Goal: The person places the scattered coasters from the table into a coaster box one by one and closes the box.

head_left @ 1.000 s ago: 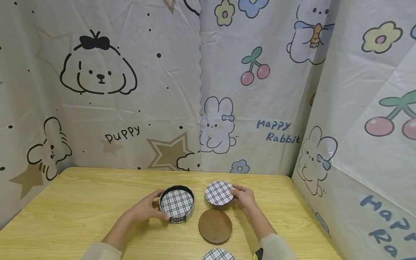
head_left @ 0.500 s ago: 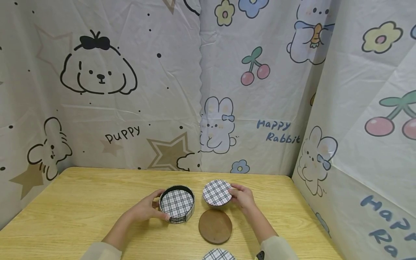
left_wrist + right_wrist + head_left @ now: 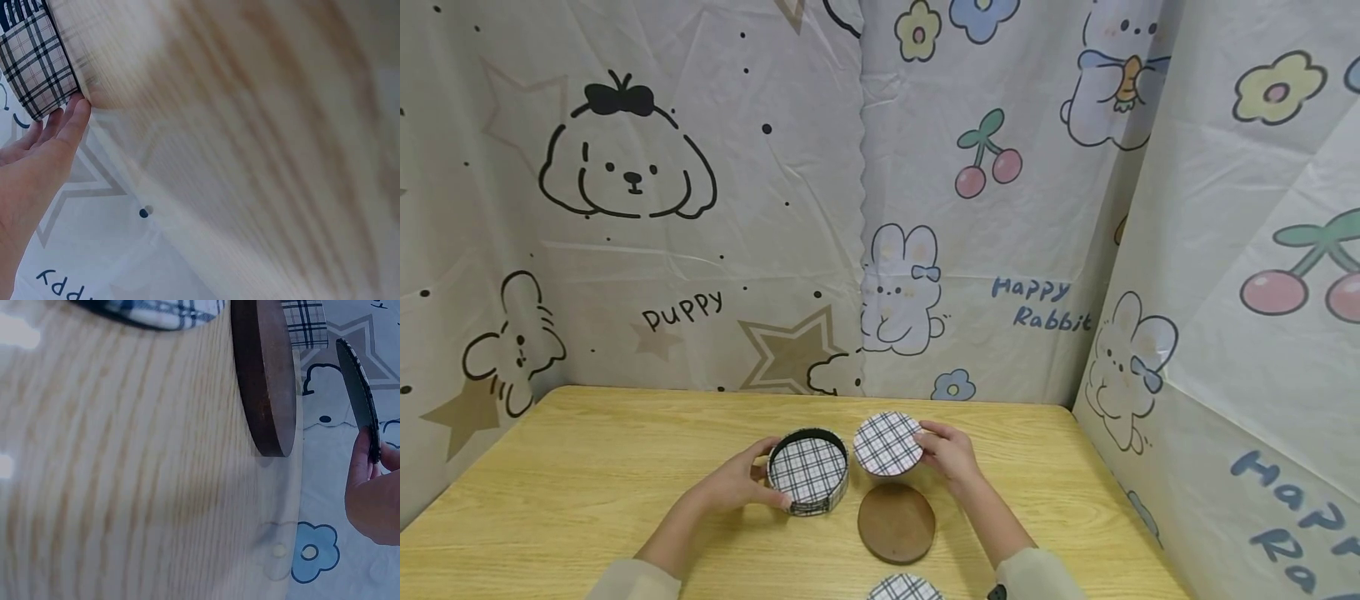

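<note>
Black-and-white plaid covers the held disc (image 3: 887,443), which in the head view has been shifted leftward over the last second. The gap to the plaid container (image 3: 838,492) is narrowed, so that the two are now seen just beside each other. The held disc is pinched at its right edge by the right hand (image 3: 950,452). The plaid container is grasped round its left side by the left hand (image 3: 736,483), with the thumb laid along the near wall; it is left in the same place. A plaid round is seen inside it, but whether that is a loose disc or the floor cannot be told. The brown disc (image 3: 897,523) and the lower plaid disc (image 3: 906,588), cut off by the bottom edge, are left unmoved on the table (image 3: 625,450).

In the left wrist view, the fingertips (image 3: 80,107) are pressed to the container's plaid wall; the inside is not shown.

In the right wrist view, the held disc is seen nearly edge-on, its dark underside exposed, raised off the table between thumb and fingers. The brown disc is left flat on the wood.

The carrying step is thus judged to be under way: the held disc is brought near the plaid container but is not yet inside it.
</note>
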Demonstrator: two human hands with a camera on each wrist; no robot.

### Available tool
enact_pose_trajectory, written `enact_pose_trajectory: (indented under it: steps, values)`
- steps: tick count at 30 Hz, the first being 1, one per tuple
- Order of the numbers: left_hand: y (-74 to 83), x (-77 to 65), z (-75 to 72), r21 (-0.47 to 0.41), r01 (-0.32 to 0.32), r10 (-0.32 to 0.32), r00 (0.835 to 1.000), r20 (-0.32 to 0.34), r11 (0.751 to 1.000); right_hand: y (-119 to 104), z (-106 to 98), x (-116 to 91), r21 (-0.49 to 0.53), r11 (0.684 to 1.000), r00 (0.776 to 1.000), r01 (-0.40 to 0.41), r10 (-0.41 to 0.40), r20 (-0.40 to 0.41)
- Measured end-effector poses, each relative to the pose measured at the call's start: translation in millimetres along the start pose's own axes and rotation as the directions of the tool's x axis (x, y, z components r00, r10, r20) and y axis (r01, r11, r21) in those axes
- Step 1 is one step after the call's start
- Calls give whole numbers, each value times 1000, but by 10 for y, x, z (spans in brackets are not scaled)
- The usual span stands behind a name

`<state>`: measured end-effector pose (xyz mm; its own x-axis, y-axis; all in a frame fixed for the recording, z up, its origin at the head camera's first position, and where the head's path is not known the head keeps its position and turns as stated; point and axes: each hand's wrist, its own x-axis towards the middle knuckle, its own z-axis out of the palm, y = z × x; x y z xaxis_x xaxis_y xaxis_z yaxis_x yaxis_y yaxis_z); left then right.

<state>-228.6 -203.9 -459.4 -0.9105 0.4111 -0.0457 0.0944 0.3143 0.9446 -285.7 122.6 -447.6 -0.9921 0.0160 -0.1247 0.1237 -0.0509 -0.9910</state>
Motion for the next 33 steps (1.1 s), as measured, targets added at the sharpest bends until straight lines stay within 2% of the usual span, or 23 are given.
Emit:
enact_pose_trajectory:
  steps: [14,33]
  values:
    - [18,-9,14,19,16,-16,1000,-13,1000,-47,120,-34,11,1000,999,20,-21,33]
    - [-7,4,6,36,41,-40,999,-25,999,-72,367,-143,-4,999,991,40,-39,129]
